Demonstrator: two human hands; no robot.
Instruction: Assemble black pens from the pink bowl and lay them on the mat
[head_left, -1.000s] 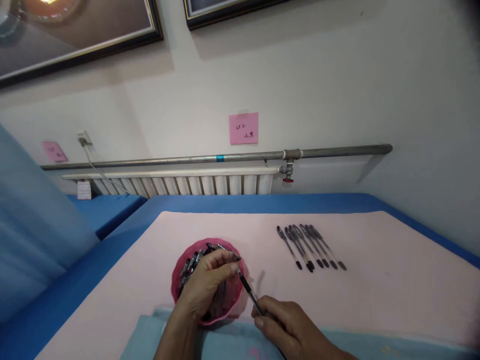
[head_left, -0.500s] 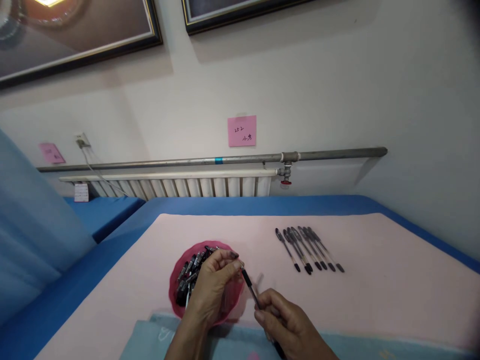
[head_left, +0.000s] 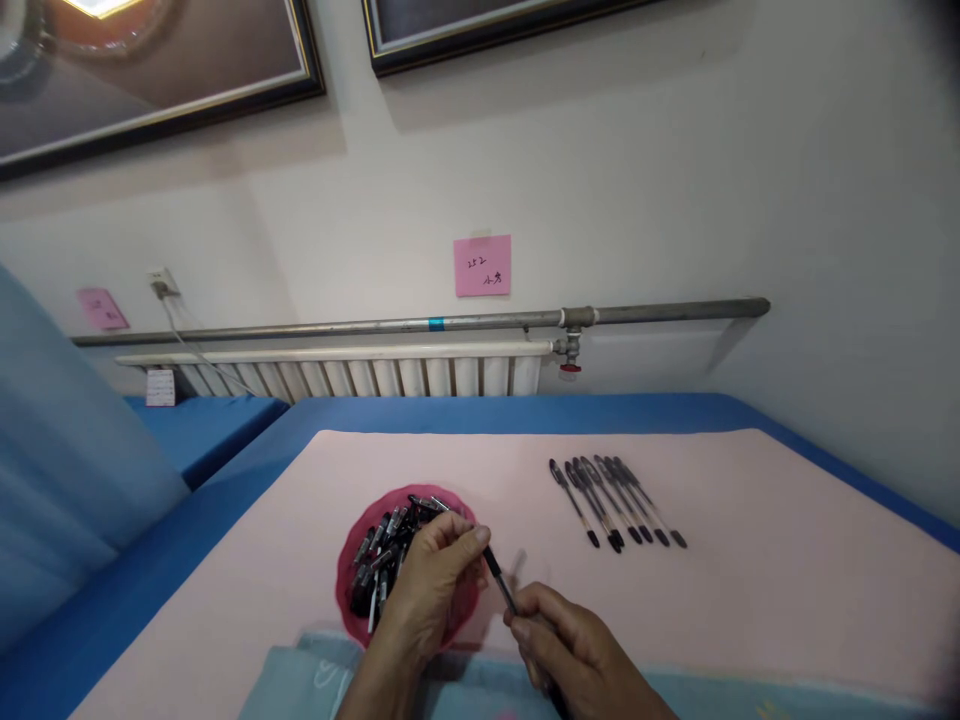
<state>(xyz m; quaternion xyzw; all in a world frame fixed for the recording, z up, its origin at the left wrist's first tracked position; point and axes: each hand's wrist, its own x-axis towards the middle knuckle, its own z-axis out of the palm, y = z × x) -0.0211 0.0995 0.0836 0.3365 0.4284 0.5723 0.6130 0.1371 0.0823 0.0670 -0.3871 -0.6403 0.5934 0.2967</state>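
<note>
Between my two hands runs a pen (head_left: 501, 580) with a black grip section and a clear barrel, tilted down to the right. My right hand (head_left: 574, 645) is wrapped round its rear part. My left hand (head_left: 435, 570) pinches at the pen's front end, thumb against forefinger, and covers the tip. Behind and below my left hand stands a pink scalloped bowl (head_left: 343, 580) with many black pen parts (head_left: 381, 545), some shiny and clip-like. Right of my hands, several capped pens (head_left: 611, 500) lie side by side in a slanted row.
Pink cloth (head_left: 735, 600) covers the blue table (head_left: 517, 412). A light-blue patterned cloth (head_left: 292, 680) lies along the near edge. Behind the table are a white radiator (head_left: 390, 375), a pipe (head_left: 675, 312) and a red-handled valve (head_left: 570, 368). A blue curtain (head_left: 67, 450) hangs at the left.
My left fingers have turned and closed further over the pen's front end; the dark piece at their tips no longer shows. My right hand keeps its hold, nearly still.
</note>
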